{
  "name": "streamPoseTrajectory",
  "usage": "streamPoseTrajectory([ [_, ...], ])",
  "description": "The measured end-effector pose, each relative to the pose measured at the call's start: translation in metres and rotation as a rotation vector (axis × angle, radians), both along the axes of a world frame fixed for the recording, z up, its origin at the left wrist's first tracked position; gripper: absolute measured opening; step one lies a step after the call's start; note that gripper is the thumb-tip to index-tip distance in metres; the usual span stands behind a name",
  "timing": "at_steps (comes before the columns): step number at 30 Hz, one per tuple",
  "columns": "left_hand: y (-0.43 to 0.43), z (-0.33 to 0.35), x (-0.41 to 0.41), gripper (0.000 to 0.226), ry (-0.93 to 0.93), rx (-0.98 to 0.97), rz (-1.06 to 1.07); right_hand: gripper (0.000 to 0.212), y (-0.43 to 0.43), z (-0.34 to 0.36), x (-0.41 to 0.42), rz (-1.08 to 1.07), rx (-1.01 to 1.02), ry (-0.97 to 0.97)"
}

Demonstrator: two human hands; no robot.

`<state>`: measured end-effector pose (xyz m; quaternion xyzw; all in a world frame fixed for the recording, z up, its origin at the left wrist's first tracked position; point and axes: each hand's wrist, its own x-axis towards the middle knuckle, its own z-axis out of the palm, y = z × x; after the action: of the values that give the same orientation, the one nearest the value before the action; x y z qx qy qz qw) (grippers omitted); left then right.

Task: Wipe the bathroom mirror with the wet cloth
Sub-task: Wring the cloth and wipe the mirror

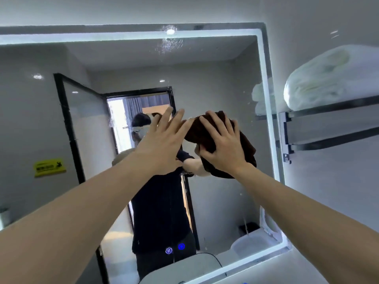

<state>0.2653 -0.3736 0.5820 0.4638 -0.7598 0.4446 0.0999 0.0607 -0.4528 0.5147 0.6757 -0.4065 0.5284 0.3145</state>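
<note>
The bathroom mirror [221,83] with a lit white border fills most of the view. My right hand [222,145] lies with spread fingers on a dark brown cloth [247,148] and presses it against the glass right of centre. My left hand [162,143] is raised beside it with straight fingers at the glass, its fingertips close to the cloth's upper left edge. Water drops and streaks show on the mirror near the top and on the right side.
A black wall rack [328,128] with rolled white towels [328,78] hangs right of the mirror. Two blue-lit touch buttons [175,249] sit at the mirror's lower middle. The reflection shows a person, a glass door and a toilet.
</note>
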Motion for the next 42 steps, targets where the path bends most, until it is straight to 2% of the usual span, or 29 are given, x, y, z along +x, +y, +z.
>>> streamPoseTrajectory([
  [5, -0.016, -0.013, -0.046, 0.131, 0.078, 0.068, 0.115, 0.077, -0.008, -0.002, -0.057, -0.01, 0.062, -0.066],
  [11, -0.029, -0.022, -0.083, 0.143, 0.113, 0.01, 0.182, 0.076, -0.02, 0.001, -0.088, 0.009, 0.025, -0.115],
  [18, -0.048, -0.027, -0.079, 0.135, 0.053, -0.044, 0.216, 0.072, -0.03, -0.021, -0.111, -0.004, 0.019, -0.373],
  [23, -0.04, -0.027, -0.079, 0.127, 0.161, -0.043, 0.075, 0.071, -0.029, -0.081, -0.119, -0.018, 0.092, -0.544],
  [27, -0.046, -0.027, -0.079, 0.139, 0.084, -0.035, 0.155, 0.071, -0.027, -0.121, -0.109, -0.012, 0.12, -0.679],
  [30, -0.047, -0.026, -0.079, 0.141, 0.041, -0.042, 0.213, 0.071, -0.023, -0.135, -0.092, -0.006, 0.137, -0.81],
  [33, -0.04, -0.021, -0.08, 0.13, 0.043, -0.016, 0.194, 0.071, -0.022, -0.135, -0.084, -0.016, 0.137, -0.853],
  [37, -0.023, -0.006, -0.06, 0.095, 0.073, -0.005, 0.046, 0.072, -0.02, -0.134, -0.074, 0.006, 0.161, -0.893],
  [39, -0.014, -0.003, -0.034, 0.083, 0.093, -0.061, -0.039, 0.072, -0.017, -0.134, -0.063, 0.018, 0.152, -0.871],
  [42, -0.004, -0.005, 0.012, 0.078, 0.112, -0.118, -0.032, 0.071, -0.012, -0.134, -0.037, 0.011, 0.133, -0.788],
])
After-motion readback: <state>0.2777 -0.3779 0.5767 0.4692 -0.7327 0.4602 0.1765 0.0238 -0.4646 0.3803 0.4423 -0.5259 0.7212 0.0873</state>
